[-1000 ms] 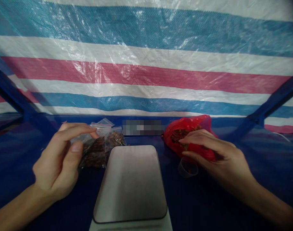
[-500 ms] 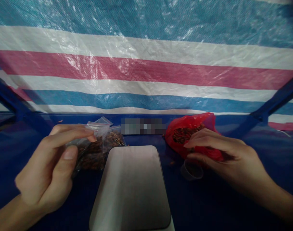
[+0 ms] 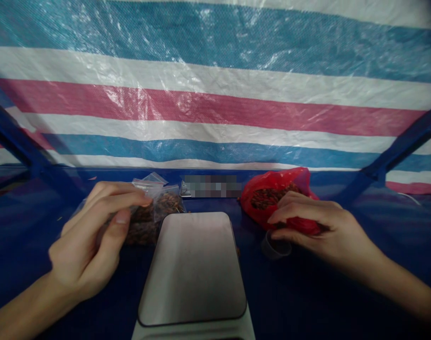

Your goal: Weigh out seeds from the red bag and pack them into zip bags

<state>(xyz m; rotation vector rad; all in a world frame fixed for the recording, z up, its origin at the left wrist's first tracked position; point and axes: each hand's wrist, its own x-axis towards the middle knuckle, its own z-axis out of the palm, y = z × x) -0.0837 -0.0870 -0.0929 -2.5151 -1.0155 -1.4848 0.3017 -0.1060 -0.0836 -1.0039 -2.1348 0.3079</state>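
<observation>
Left hand (image 3: 89,245): fingers and thumb pinched on a clear zip bag (image 3: 149,215) of brown dried pieces, at the left edge of the scale; the hand hides the bag's left half, so its full outline cannot be made out. More clear bags lie behind it, their corners showing.

Right hand (image 3: 316,226): closed over the front of a red plastic bag (image 3: 268,198), mouth open, dark brown contents visible inside; the bag's lower right part is covered by the fingers.

Small clear cup (image 3: 275,248): directly under the right hand's fingers, on the blue table (image 3: 307,297); contact cannot be told.

Digital scale (image 3: 194,269): steel platform bare, between the hands; front edge cut off by the frame.

Striped tarpaulin (image 3: 215,104): blue, white and red, behind the table.

Blurred patch behind the scale: unreadable.
</observation>
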